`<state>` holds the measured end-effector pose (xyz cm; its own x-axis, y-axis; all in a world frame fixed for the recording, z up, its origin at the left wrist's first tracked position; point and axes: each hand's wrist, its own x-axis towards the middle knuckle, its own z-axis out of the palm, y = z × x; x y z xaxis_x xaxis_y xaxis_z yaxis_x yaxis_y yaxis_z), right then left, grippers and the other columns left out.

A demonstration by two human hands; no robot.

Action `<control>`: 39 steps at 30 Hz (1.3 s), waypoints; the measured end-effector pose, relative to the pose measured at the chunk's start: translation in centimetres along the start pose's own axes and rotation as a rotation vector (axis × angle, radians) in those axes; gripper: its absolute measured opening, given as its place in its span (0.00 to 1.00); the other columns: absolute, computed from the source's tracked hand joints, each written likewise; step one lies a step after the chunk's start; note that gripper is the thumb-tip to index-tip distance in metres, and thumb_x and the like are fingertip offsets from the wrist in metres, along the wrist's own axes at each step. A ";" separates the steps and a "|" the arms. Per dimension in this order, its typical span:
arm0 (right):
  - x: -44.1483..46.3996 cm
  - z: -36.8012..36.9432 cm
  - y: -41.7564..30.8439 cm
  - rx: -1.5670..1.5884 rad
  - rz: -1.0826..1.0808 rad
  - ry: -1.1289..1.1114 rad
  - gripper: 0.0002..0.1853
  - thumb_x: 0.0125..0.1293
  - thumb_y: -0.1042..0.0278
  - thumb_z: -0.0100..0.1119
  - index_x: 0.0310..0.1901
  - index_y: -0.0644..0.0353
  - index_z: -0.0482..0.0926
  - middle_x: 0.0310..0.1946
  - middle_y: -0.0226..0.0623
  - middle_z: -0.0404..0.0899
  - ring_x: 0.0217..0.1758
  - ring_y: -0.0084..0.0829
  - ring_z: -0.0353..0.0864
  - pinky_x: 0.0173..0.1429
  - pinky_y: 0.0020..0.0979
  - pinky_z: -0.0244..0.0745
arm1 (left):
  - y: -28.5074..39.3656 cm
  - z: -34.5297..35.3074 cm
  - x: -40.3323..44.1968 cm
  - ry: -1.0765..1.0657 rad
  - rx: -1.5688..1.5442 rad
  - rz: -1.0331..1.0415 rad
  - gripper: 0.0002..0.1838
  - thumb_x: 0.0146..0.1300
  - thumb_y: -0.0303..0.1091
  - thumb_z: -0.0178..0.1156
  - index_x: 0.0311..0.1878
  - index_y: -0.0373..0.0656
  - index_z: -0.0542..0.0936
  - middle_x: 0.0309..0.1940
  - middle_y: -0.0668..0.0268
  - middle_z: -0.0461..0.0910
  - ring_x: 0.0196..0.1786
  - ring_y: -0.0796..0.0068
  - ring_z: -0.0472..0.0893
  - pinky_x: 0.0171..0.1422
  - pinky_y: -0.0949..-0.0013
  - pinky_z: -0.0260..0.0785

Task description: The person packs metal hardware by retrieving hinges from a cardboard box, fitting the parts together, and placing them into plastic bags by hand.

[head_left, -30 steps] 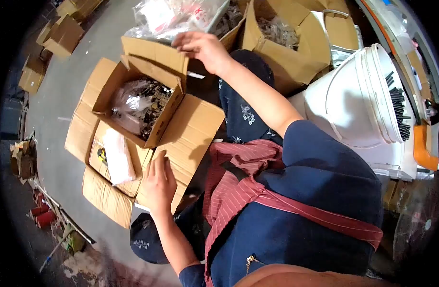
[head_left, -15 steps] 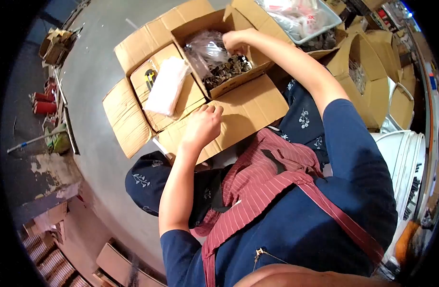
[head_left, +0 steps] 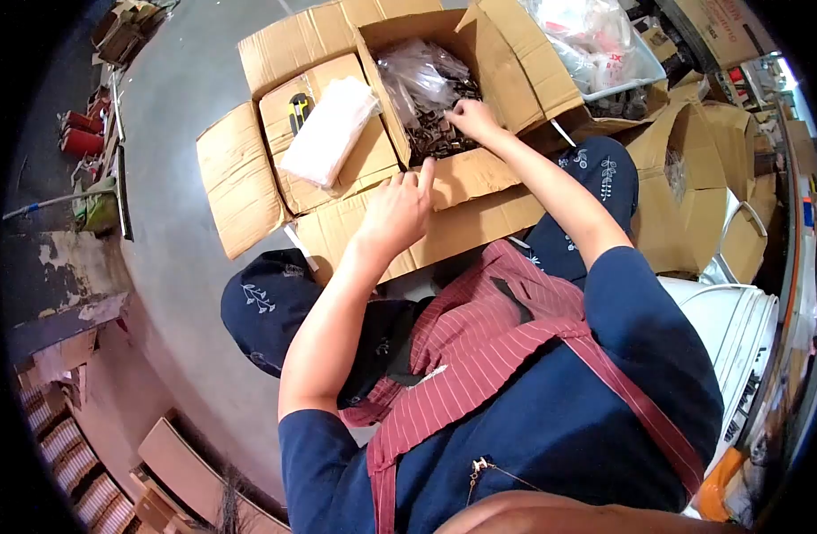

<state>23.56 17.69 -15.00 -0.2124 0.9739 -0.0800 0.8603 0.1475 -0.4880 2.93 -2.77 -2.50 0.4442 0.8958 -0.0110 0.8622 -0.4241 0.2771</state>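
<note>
An open cardboard box (head_left: 515, 89) holds a heap of small dark metal-looking parts (head_left: 439, 141) and a crumpled clear plastic bag (head_left: 417, 76). My right hand (head_left: 476, 122) is inside the box over the parts, its fingers pinched together; what sits between them is hidden. By the box's near edge, my left hand (head_left: 399, 212) rests over the folded-out flap (head_left: 475, 222), index finger stretched out toward the rim and nothing visible in it. Left of the box, a white plastic-wrapped packet (head_left: 330, 133) and a yellow-and-black box cutter (head_left: 298, 112) lie on a second carton (head_left: 279, 169).
At the upper right stands a pale tray (head_left: 635, 76) with plastic bags in it. More open cartons (head_left: 684, 187) stand to my right, beside a white bucket (head_left: 728, 325). Red cylinder-like items (head_left: 84, 138) lie at the far left on the floor.
My right hand has moved from the box's far side down to the parts nearer me. My left hand has shifted right, its index finger now extended. The view has shifted slightly.
</note>
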 end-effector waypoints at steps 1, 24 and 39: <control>0.0 0.2 0.3 0.099 0.002 0.102 0.22 0.57 0.46 0.68 0.37 0.62 0.84 0.35 0.47 0.86 0.42 0.46 0.86 0.48 0.44 0.79 | 0.2 -0.1 0.1 0.035 -0.035 -0.018 0.33 0.65 0.34 0.57 0.71 0.33 0.62 0.44 0.47 0.80 0.48 0.49 0.82 0.51 0.54 0.75; 5.5 -10.0 -4.9 0.752 -0.200 0.478 0.13 0.67 0.59 0.65 0.40 0.63 0.84 0.30 0.30 0.83 0.33 0.21 0.79 0.42 0.25 0.72 | -1.5 -1.0 2.2 0.580 -0.473 -0.092 0.20 0.68 0.29 0.59 0.62 0.45 0.73 0.33 0.60 0.86 0.33 0.63 0.86 0.38 0.64 0.77; -5.4 -14.4 -10.0 0.493 -0.479 0.345 0.09 0.68 0.65 0.63 0.44 0.60 0.87 0.35 0.33 0.89 0.37 0.21 0.86 0.43 0.25 0.78 | -2.6 -2.1 2.6 0.509 -1.386 -0.305 0.23 0.73 0.34 0.58 0.65 0.32 0.70 0.53 0.54 0.82 0.51 0.68 0.84 0.55 0.67 0.77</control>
<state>22.80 13.43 2.85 -0.2834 0.8337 0.4739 0.3874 0.5516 -0.7387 1.32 0.94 -1.27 -0.0845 0.9964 0.0103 -0.1325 -0.0215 0.9910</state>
